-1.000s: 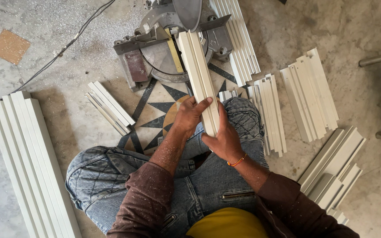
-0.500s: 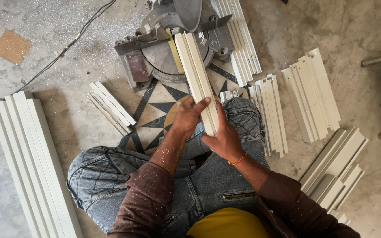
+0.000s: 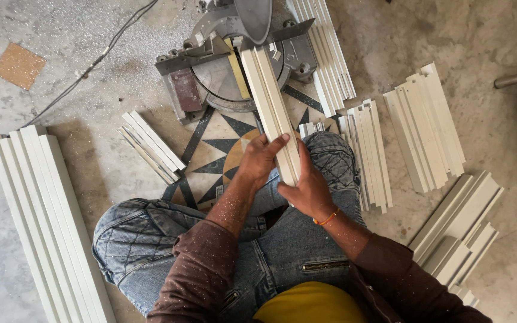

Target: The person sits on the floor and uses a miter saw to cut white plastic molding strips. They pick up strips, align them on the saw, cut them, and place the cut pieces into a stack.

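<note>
At the far left, a stack of long white profile lengths lies flat on the concrete floor, well apart from the saw, as uncut stock. Nearer the centre, a small bundle of short cut pieces lies beside the mitre saw, within arm's reach. The person sits on the floor with knees spread, facing the saw. The left hand has its fingers wrapped over the near end of a bundle of white profiles, and the right hand clasps the same end from the other side, so the strips stay aligned. The bundle's far end rests on the saw bed under the blade guard. To the right, further cut stacks lie sorted by length.
</note>
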